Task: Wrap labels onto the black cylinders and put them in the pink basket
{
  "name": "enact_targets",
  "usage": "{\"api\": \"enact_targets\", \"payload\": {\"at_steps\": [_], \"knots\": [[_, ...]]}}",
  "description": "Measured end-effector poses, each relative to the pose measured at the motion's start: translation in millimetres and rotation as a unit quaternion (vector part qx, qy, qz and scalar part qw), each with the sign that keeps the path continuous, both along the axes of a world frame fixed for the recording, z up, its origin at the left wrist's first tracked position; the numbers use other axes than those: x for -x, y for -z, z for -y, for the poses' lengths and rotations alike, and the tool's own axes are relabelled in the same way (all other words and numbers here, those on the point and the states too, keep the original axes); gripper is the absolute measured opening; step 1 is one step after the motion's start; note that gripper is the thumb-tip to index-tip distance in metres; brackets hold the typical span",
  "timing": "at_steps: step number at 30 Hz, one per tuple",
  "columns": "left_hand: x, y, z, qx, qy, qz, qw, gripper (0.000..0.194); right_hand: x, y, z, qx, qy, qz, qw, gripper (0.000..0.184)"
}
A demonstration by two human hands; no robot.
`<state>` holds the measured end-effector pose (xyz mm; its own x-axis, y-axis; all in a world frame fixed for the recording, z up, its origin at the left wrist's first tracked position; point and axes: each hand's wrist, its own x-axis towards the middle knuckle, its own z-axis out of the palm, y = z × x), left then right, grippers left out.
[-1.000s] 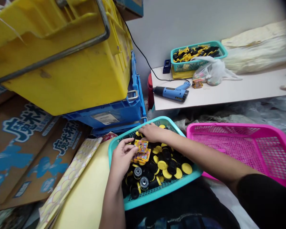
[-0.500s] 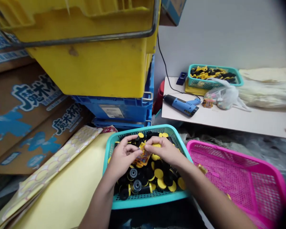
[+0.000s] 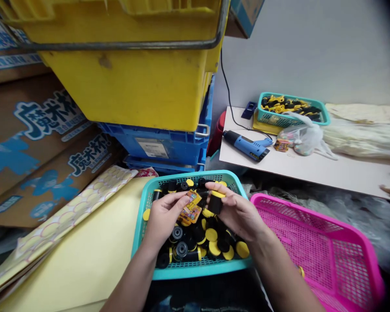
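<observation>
Left hand (image 3: 160,219): fingers pinched on printed orange pieces (image 3: 191,208). Right hand (image 3: 242,212): fingers curled around a yellow-capped black cylinder (image 3: 216,203). Both items over teal basket (image 3: 201,269) of similar cylinders (image 3: 191,255).

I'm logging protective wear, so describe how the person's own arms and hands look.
The ungloved left hand and ungloved right hand show no rings or bracelets. The bare left forearm and bare right forearm taper towards the wrists, with no sleeve, cable, watch or marking visible.

Plain grey wall (image 3: 315,52), white tabletop (image 3: 312,168) in front, yellow crate (image 3: 126,95) stacked on blue crates (image 3: 180,151)
</observation>
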<state>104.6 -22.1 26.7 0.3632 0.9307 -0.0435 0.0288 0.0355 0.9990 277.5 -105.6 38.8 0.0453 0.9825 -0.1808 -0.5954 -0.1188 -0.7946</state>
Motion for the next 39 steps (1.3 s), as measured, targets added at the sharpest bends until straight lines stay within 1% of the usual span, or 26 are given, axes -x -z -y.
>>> {"api": "enact_targets", "payload": {"at_steps": [3, 5, 7, 11, 15, 17, 20, 22, 24, 28, 30, 31, 32, 33, 35, 37, 39], "knots": [[2, 0.2, 0, -0.058, 0.024, -0.022, 0.998, 0.019, -8, -8.4, 5, 0.022, 0.064, 0.054, 0.996, 0.048], [2, 0.5, 0, -0.087, 0.050, -0.023, 0.995, 0.017, -10, -10.5, 5, 0.012, 0.095, 0.062, 0.993, 0.048], [2, 0.7, 0, -0.092, 0.077, -0.015, 0.993, 0.018, -10, -8.9, 3, -0.011, 0.103, 0.058, 0.993, 0.046], [2, 1.2, 1, -0.071, 0.113, 0.004, 0.991, 0.019, -4, -1.3, -2, -0.036, 0.088, 0.056, 0.994, 0.040], [2, 1.8, -1, -0.054, 0.127, 0.010, 0.990, 0.019, -2, 4.0, -1, -0.027, 0.072, 0.054, 0.996, 0.040], [3, 1.7, -2, -0.044, 0.133, 0.015, 0.990, 0.018, -5, 8.0, 0, -0.020, 0.062, 0.079, 0.995, 0.039], [4, 1.3, -3, -0.031, 0.144, 0.010, 0.989, 0.020, -13, 16.3, 3, -0.022, 0.028, 0.152, 0.988, 0.037], [5, 1.3, -4, -0.023, 0.149, 0.000, 0.989, 0.022, -20, 20.9, 5, -0.034, -0.003, 0.212, 0.977, 0.037], [6, 1.4, -4, 0.008, 0.156, -0.016, 0.988, 0.026, -25, 23.3, 6, -0.050, -0.019, 0.282, 0.958, 0.037], [4, 0.2, -1, 0.107, 0.185, -0.025, 0.977, 0.037, -25, 22.8, 6, -0.107, -0.010, 0.417, 0.903, 0.033], [2, -1.2, 3, 0.114, 0.194, -0.011, 0.974, 0.036, -20, 21.8, 5, -0.147, -0.003, 0.443, 0.884, 0.031], [1, -1.9, 5, 0.110, 0.195, 0.000, 0.975, 0.036, -17, 21.5, 5, -0.163, -0.001, 0.442, 0.882, 0.031], [0, -2.5, 8, 0.106, 0.192, 0.015, 0.976, 0.036, -14, 21.3, 6, -0.177, -0.002, 0.426, 0.887, 0.033], [-1, -3.0, 10, 0.103, 0.184, 0.031, 0.977, 0.036, -10, 21.4, 6, -0.181, -0.006, 0.395, 0.901, 0.036], [-3, -3.9, 14, 0.099, 0.162, 0.059, 0.980, 0.033, -2, 22.7, 8, -0.153, -0.018, 0.292, 0.944, 0.041], [-5, -4.7, 18, 0.091, 0.148, 0.081, 0.981, 0.029, 7, 25.2, 9, -0.099, -0.047, 0.159, 0.981, 0.041], [-8, -5.4, 21, 0.078, 0.154, 0.105, 0.979, 0.025, 17, 28.2, 9, -0.067, -0.067, 0.047, 0.994, 0.042]]}}
